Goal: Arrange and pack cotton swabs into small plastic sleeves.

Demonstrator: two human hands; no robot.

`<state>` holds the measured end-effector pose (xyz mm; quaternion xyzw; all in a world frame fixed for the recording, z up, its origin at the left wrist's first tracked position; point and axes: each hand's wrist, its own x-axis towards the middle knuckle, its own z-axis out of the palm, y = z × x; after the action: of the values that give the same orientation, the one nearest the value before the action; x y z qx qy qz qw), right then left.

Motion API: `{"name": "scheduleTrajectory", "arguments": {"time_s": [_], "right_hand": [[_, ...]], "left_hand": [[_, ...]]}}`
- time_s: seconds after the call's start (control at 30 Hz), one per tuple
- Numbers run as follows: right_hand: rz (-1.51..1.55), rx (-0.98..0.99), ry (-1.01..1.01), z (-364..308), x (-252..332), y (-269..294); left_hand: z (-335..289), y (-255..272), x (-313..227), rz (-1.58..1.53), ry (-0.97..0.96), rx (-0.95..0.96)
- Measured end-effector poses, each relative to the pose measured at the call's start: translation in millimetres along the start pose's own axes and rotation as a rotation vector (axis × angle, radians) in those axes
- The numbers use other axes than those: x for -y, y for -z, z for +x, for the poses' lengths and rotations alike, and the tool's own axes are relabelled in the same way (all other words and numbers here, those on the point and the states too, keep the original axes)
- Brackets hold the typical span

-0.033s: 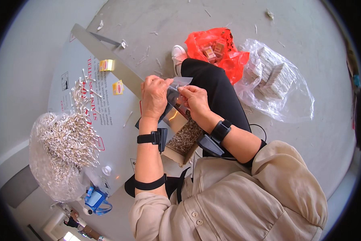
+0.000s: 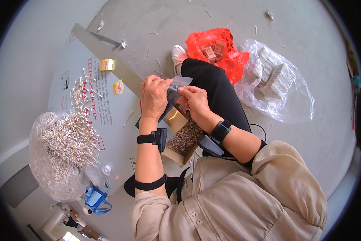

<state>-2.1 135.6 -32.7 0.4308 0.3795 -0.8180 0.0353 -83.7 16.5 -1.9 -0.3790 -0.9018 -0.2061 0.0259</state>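
Note:
My left hand [image 2: 155, 96] and my right hand [image 2: 195, 98] are close together above my lap. Both are closed on a clear plastic bag [image 2: 183, 81], whose see-through edge stands out between and beyond the fingers. The right thumb and forefinger pinch it. Part of the bag is hidden by the hands, and I cannot make out its contents. Just below the hands, an open cardboard box [image 2: 176, 156] holds many thin brownish sticks [image 2: 185, 138]. A dark flat thing shows partly behind my left wrist.
On the metal-topped table at left lie a big heap of cotton swabs [image 2: 68, 140] in a clear bag, two small yellow packs [image 2: 118, 87] and a small white round piece [image 2: 106, 170]. A red bag [image 2: 194, 44] with small boxes and a clear bag of white bundles [image 2: 279, 80] rest on the floor.

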Motion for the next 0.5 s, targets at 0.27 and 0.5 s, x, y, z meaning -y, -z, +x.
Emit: {"name": "scheduleTrajectory", "arguments": {"time_s": [0.27,0.5], "right_hand": [[-0.105,0.108,0.171,-22,-16,-3],[-0.188,0.084,0.291,-18,-36,-4]], "left_hand": [[-22,29,5,-0.810,0.522,0.083],[-38,21,15,-0.940,0.631,-0.031]]}}
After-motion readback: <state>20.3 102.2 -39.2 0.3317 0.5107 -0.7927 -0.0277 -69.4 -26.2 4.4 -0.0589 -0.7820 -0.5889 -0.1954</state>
